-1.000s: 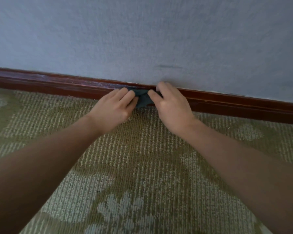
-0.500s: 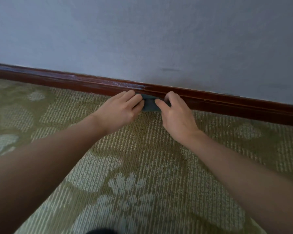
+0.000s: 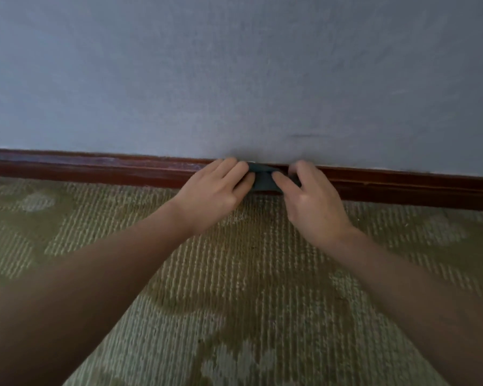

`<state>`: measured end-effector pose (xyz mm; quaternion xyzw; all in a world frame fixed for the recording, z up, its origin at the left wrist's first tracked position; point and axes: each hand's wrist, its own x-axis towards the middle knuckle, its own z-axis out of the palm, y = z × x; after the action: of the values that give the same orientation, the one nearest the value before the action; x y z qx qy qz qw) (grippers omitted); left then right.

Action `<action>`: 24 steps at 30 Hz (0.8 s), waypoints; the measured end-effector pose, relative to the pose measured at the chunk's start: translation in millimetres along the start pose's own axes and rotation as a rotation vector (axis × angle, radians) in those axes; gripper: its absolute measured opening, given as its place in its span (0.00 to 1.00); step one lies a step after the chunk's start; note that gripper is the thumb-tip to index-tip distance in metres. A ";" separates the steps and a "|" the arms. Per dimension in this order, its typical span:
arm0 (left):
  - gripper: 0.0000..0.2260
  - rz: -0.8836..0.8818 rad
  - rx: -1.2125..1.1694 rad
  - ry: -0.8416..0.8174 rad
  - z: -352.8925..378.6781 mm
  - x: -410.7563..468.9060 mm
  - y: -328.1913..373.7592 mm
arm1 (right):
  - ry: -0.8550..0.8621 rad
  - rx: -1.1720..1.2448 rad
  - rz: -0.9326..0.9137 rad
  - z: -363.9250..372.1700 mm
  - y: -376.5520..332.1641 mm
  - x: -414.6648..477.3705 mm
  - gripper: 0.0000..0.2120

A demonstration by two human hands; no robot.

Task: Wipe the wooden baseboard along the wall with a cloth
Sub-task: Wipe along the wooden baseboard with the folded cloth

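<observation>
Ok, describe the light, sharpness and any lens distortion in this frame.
Head view: dim, flat light, only faint shade on the wall above the left hand and right hand; head view: pale sheen on the baseboard left of them, its far-left end soft; head view: its line looks slightly bowed, likely the wide lens; the dark cloth shows little detail.

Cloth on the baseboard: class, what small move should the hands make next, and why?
Probably slide the cloth sideways along the baseboard, keeping it pressed: the left hand and right hand hold it against the wood, and long stretches of board extend either side.
</observation>
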<state>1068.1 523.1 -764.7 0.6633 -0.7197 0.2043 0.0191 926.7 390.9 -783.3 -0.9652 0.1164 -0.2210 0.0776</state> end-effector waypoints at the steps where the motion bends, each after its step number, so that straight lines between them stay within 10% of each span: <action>1: 0.14 -0.003 -0.019 0.033 7.8 -1.5 -0.6 | 0.016 -0.024 -0.007 2.1 1.2 -1.5 0.17; 24: 0.09 -0.092 -0.079 0.287 30.8 -5.5 7.7 | 0.106 -0.145 0.101 14.3 -16.5 -4.4 0.16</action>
<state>1068.8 518.8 -796.7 0.6583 -0.6858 0.2673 0.1574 932.3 409.3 -794.4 -0.9482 0.1844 -0.2585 0.0121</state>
